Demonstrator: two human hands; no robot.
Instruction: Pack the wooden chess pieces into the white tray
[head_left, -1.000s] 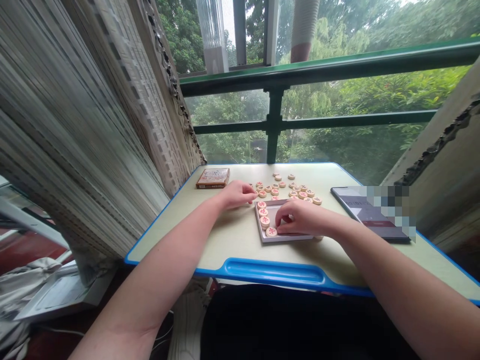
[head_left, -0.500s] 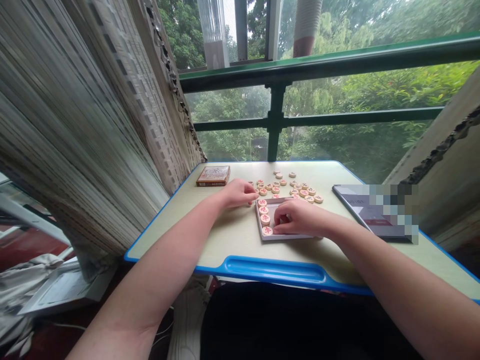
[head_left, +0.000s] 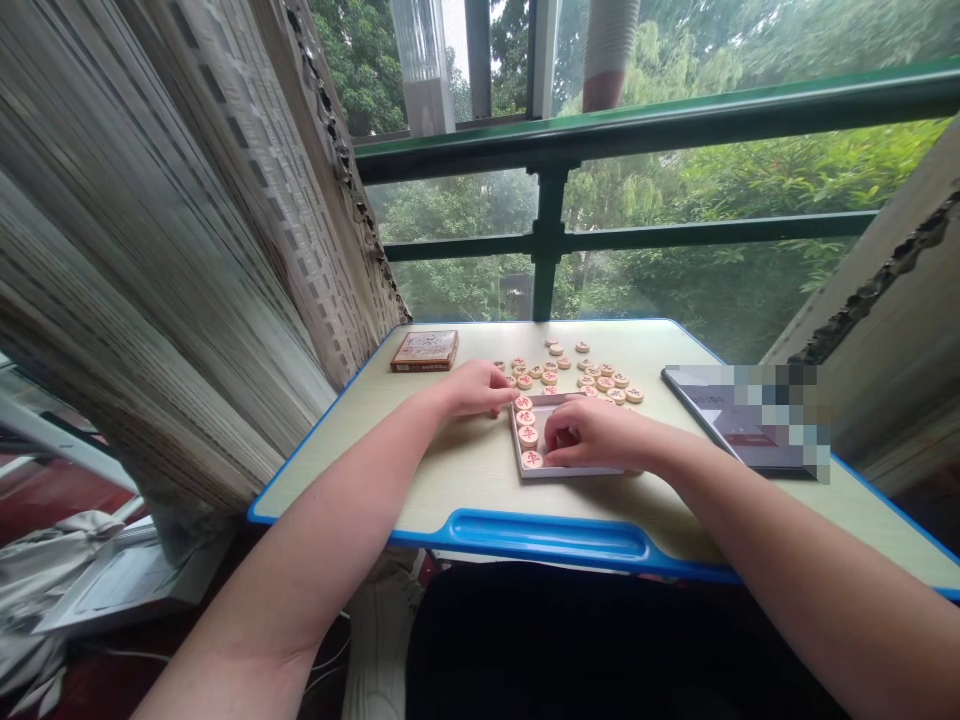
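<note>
Inside the shallow open box, a column of round xiangqi pieces with red characters lines the left wall. My right hand is over the box with its fingers curled down. Its fingertips are close beside the lower pieces in that column, and what they grip, if anything, is hidden. At the box's far left corner is my left hand, fingers bent and closed at the rim. Beyond the box, several loose xiangqi pieces with red or dark characters lie scattered on the table.
A flat brown box lies at the table's far left. On the right is a tablet, partly blurred out. The pale table has a blue edge and a moulded blue groove in front. Curtains hang on both sides.
Both hands stay at the box in nearly the same pose. The whole view has shifted very slightly; no piece has visibly moved.
</note>
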